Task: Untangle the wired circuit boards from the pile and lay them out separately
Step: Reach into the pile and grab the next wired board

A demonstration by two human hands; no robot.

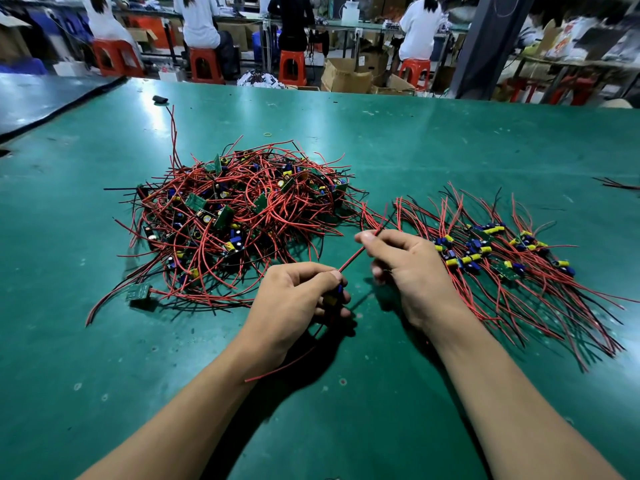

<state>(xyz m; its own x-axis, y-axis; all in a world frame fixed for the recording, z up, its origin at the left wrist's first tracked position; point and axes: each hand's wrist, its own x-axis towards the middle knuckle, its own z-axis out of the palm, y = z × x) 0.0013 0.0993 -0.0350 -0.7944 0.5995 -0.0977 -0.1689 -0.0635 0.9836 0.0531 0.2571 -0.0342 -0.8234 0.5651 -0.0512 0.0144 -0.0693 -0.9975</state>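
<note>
Left hand (298, 299) grips a board (336, 294), right hand (408, 265) pinches its red wire (351, 259), taut diag. btw them; laid-out row (485, 252) sits nearer the right hand.

bright overhead glare on the table (415, 140); edges bend, background perhaps motion-blurred.

The table (415, 150) is teal green; the pile (239, 216) — red wire, some black — shows green, yellow and blue bits; the laid-out boards (491, 251) near the right edge have the same colours; the stools (291, 67) are orange-red.
</note>
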